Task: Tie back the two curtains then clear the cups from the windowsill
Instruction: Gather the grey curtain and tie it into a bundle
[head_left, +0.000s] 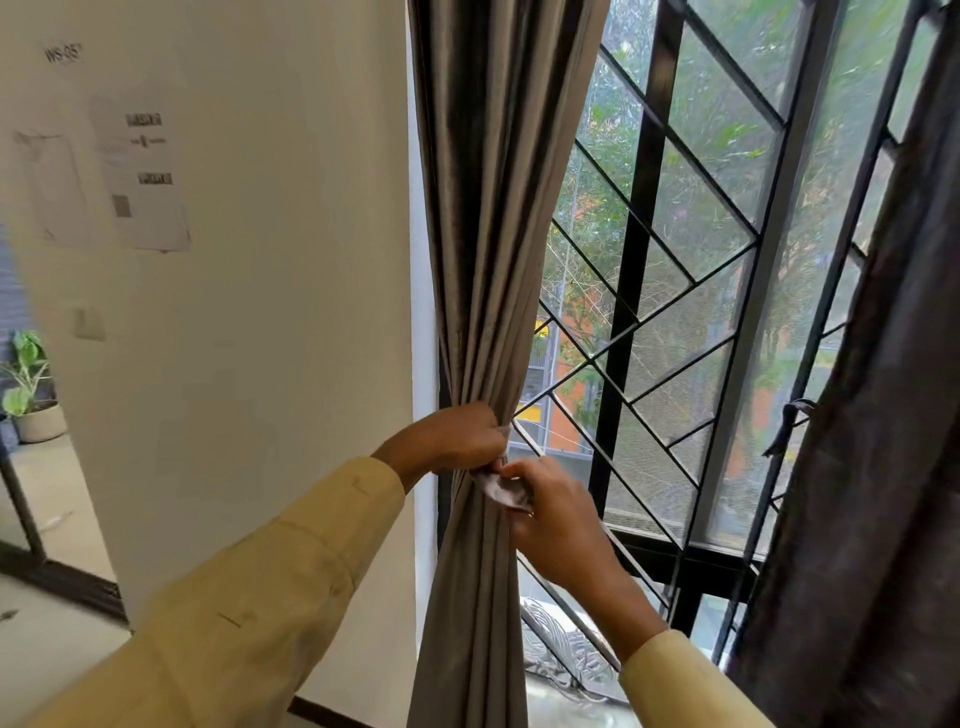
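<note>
Left curtain (493, 260) gathered into a tight bundle of vertical pleats at the left edge of the window, beside the white wall (270, 312). Left hand (457, 434) closed round the pinched waist of the bundle, holding the folds together. Right hand (550, 514) just beside it, thumb and fingers pinched on a pale, thin strip — apparently the tie-back (506, 491) — at the front of the bundle. Knot or fastening itself hidden between the hands; cannot tell whether already looped round.

Fabric looks soft, sateen-smooth, moderately heavy in this length — likely to slip and fan out if the left grip loosens. Best held exactly there, at the narrowed waist, with the strip drawn snug around it. Tie-back seems light and limp; needs pinching near its ends, not mid-length.

Right curtain (872, 415) darker, hanging loose down the right side, not yet gathered; a dark strap (792, 415) dangles at its inner edge — probably its own tie.

Window grille (649, 312) behind both. Windowsill barely visible at bottom; no cups in view.
</note>
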